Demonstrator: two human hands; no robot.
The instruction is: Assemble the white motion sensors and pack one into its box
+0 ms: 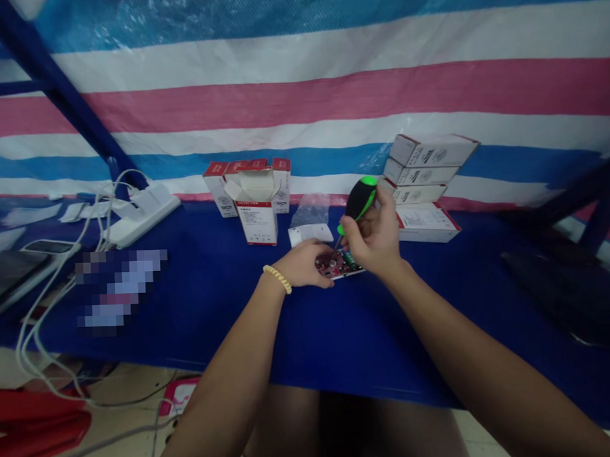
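Note:
A red circuit board [342,264] in a white housing lies on the blue table. My left hand [306,263] is closed on the board's left end, thumb at the near edge. In my right hand [376,234] is a screwdriver [358,201] with a black and green handle. The screwdriver is tilted, and its shaft points down to the board's surface; whether the tip sits in a screw is too small to tell. Just behind the board rests a white plastic cover [311,233], with a clear plastic bag [314,207] beyond it.
Red and white boxes stand behind my left hand, the front box [257,220] with its flaps open. More boxes [426,184] are stacked at the back right. A white power strip [144,213] and cables [38,311] occupy the left. A dark pouch-like item [552,293] lies at right.

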